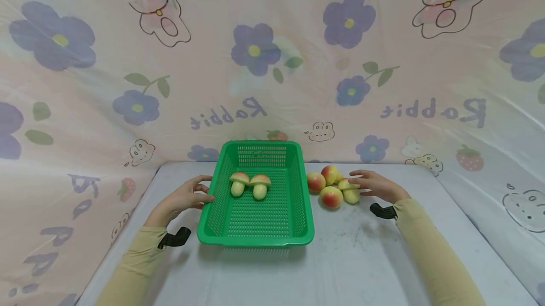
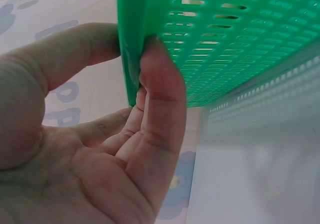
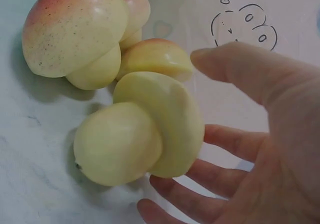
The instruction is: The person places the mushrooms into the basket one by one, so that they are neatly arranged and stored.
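Note:
My left hand (image 1: 182,200) grips the left rim of a green plastic basket (image 1: 255,241); in the left wrist view its thumb and curled fingers take the rim (image 2: 131,49) between them. Two toy mushrooms (image 1: 240,183) with red-tinged caps lie side by side in the basket. Outside its right wall, several more toy mushrooms (image 1: 331,197) sit in a cluster on the table. My right hand (image 1: 379,187) is at the cluster's right side, fingers spread and loosely bent around a pale yellow mushroom (image 3: 120,144). Whether those fingertips touch its cap I cannot tell.
The white table (image 1: 353,258) bears the basket and the cluster. A patterned cloth (image 1: 294,88) with rabbits and flowers hangs behind the table and along its sides. Each wrist carries a black mount (image 1: 175,238).

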The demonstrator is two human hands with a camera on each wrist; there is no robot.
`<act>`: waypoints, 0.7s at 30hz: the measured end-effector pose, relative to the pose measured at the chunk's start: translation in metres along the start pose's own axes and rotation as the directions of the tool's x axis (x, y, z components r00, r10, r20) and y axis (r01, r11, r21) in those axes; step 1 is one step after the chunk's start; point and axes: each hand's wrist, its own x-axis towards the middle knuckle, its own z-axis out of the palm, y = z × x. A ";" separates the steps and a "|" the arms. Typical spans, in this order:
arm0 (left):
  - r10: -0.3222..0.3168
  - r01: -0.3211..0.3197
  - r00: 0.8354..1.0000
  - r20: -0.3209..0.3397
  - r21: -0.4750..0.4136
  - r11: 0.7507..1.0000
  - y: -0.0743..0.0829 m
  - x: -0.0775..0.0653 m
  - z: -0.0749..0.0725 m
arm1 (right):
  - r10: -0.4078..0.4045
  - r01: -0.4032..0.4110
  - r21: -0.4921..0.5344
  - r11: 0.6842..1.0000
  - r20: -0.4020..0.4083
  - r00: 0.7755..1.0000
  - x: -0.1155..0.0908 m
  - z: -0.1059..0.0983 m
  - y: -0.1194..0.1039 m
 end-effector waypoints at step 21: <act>0.019 -0.019 1.000 -0.006 0.002 1.000 -0.003 0.000 -0.001 | 0.043 -0.045 -0.065 0.997 -0.037 0.998 0.010 0.007 0.004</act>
